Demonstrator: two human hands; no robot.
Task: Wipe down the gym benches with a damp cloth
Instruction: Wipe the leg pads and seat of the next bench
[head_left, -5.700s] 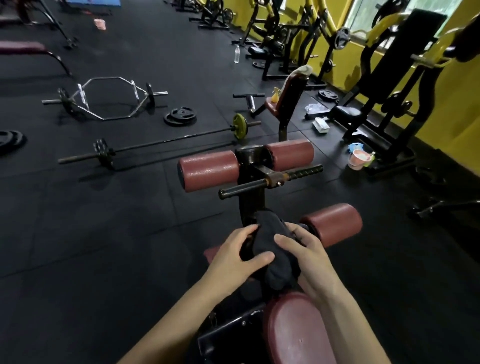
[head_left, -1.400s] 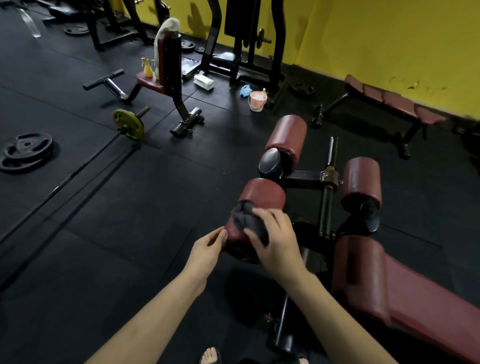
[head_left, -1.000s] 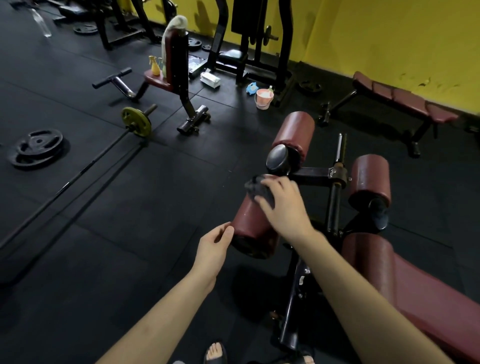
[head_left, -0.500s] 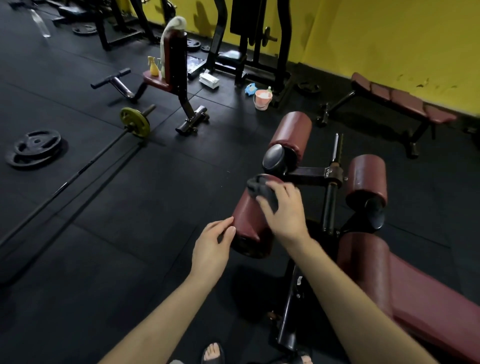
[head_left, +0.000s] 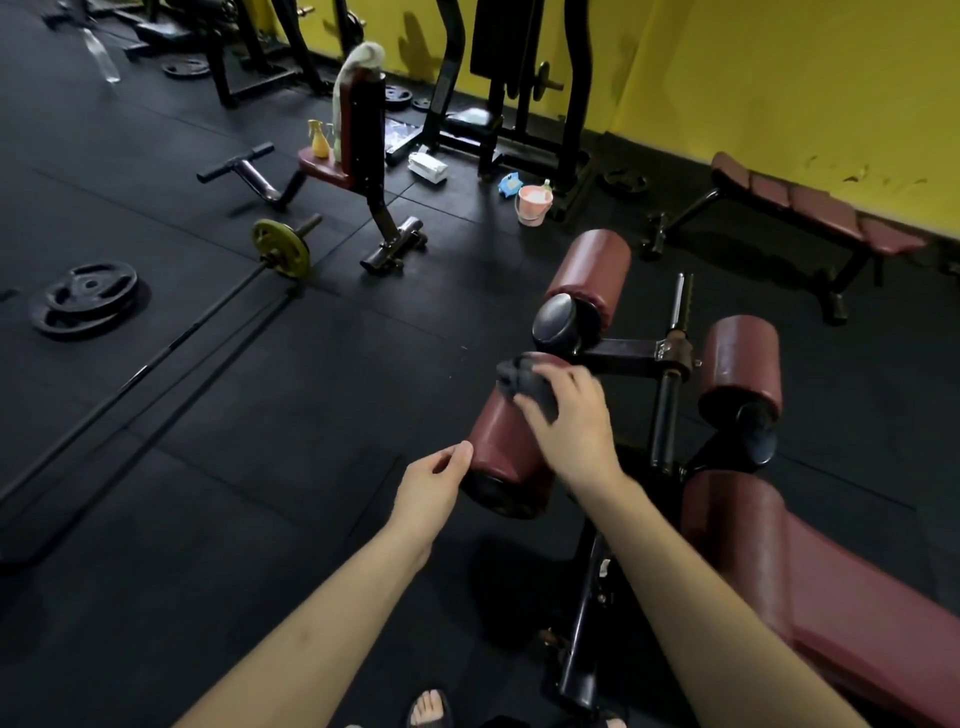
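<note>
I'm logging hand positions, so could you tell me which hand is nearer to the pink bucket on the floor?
Right. The right hand, pressing the dark cloth on the near roller pad, lies closer to the pink bucket; the left hand sits lower, at that pad's near end.

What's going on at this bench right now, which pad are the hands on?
A person is wiping the bench's near-left roller pad. The right hand presses a dark cloth onto the far, upper end of that pad, while the left hand touches its near end with its fingertips, seemingly to steady it. The other two roller pads and the seat pad are untouched by either hand at this moment. A pink bucket stands on the floor beyond.
</note>
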